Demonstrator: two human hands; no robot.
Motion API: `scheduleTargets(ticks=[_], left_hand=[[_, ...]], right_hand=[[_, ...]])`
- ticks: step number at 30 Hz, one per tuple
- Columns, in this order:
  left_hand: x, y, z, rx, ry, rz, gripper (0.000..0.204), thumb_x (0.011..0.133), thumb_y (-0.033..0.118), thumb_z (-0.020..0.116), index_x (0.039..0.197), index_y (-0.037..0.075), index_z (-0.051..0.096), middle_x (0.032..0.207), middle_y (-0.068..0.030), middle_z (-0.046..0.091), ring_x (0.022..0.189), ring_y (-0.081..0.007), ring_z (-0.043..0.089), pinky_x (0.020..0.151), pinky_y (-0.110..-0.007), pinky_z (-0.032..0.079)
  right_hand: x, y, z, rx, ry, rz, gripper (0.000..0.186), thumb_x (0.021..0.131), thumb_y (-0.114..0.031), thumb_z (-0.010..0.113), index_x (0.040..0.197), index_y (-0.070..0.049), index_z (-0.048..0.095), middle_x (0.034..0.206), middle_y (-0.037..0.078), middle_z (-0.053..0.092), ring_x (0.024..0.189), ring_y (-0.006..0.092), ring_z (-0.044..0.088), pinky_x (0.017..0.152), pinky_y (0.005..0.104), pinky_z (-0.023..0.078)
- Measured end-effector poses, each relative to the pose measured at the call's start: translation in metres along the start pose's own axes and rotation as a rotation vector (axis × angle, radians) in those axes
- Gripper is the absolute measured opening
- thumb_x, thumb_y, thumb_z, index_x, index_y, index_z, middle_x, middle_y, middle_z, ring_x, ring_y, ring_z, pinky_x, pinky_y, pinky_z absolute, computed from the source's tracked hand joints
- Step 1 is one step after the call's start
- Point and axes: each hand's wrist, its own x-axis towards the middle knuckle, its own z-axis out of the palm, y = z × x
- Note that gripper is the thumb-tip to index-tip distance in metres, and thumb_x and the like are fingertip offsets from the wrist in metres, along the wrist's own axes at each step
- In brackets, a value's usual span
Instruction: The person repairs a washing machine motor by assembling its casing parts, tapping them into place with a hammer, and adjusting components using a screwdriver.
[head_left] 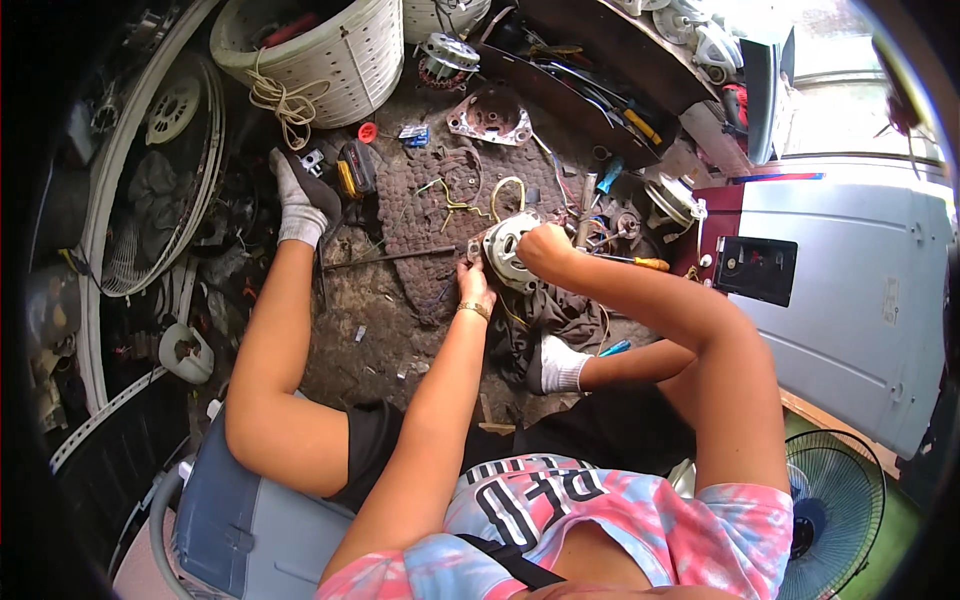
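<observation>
A round metal motor housing with a flanged plate [508, 256] sits on dark rags [555, 308] at the middle. My left hand [474, 283] grips its left edge, thumb and fingers curled on the flange. My right hand [543, 250] is closed over the top of the housing; what it holds, if anything, is hidden. Yellow-green wires [450, 208] lie just beyond on a grimy mat [410, 190]. At the right are a screwdriver [650, 264], a blue-handled tool [610, 174] and small metal parts [627, 225].
A white basket [345, 70], a rusty flanged casting [488, 116] and a box of tools [578, 90] stand behind. Cluttered racks [100, 260] line the left. A grey appliance [840, 320] and a fan [822, 500] are at the right. My feet flank the work.
</observation>
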Motion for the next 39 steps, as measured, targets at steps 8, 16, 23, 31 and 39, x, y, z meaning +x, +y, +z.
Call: scheduleTargets(ticks=[8, 16, 23, 31, 39], left_hand=[[-0.003, 0.077, 0.017, 1.11, -0.117, 0.022, 0.039, 0.094, 0.019, 0.07, 0.126, 0.0, 0.057, 0.089, -0.0149, 0.073, 0.063, -0.0251, 0.074, 0.043, -0.036, 0.056], [0.039, 0.135, 0.044, 1.911, -0.011, 0.912, 0.023, 0.085, 0.018, 0.081, 0.104, 0.009, 0.071, 0.107, -0.016, 0.07, 0.098, -0.0392, 0.07, 0.083, -0.05, 0.057], [0.056, 0.134, 0.057, 2.028, -0.087, 0.85, 0.026, 0.084, 0.01, 0.08, 0.105, 0.007, 0.066, 0.093, -0.0159, 0.073, 0.088, -0.0384, 0.071, 0.078, -0.049, 0.056], [0.04, 0.079, 0.027, 0.619, 0.009, 0.39, 0.022, 0.097, 0.008, 0.073, 0.116, 0.004, 0.062, 0.093, -0.0073, 0.072, 0.077, -0.0168, 0.072, 0.06, -0.029, 0.058], [0.029, 0.041, 0.022, 0.324, 0.011, 0.039, 0.014, 0.099, 0.011, 0.071, 0.111, 0.008, 0.066, 0.092, -0.0044, 0.073, 0.079, -0.017, 0.072, 0.067, -0.031, 0.057]], right_hand=[[-0.027, 0.062, -0.044, 0.285, -0.144, -0.007, 0.03, 0.093, -0.035, 0.063, 0.092, -0.01, 0.08, 0.089, 0.015, 0.077, 0.086, 0.035, 0.076, 0.072, 0.0477, 0.059], [-0.094, 0.185, -0.116, 0.408, 0.523, 0.09, 0.025, 0.096, -0.037, 0.067, 0.096, -0.012, 0.064, 0.086, 0.011, 0.071, 0.083, 0.0357, 0.071, 0.069, 0.049, 0.055], [-0.061, 0.066, 0.006, 0.795, 0.24, 0.279, 0.11, 0.065, -0.066, 0.088, 0.152, -0.017, 0.042, 0.158, 0.027, 0.031, 0.136, 0.0508, 0.043, 0.104, 0.0648, 0.046], [0.001, -0.011, 0.105, 1.085, 0.859, 0.658, 0.031, 0.087, -0.02, 0.068, 0.117, -0.012, 0.065, 0.145, 0.016, 0.053, 0.127, 0.0415, 0.051, 0.107, 0.0505, 0.043], [-0.031, 0.003, 0.158, 1.525, 1.129, 0.45, 0.03, 0.087, -0.025, 0.056, 0.107, -0.004, 0.049, 0.141, 0.023, 0.053, 0.132, 0.0374, 0.051, 0.115, 0.047, 0.035]])
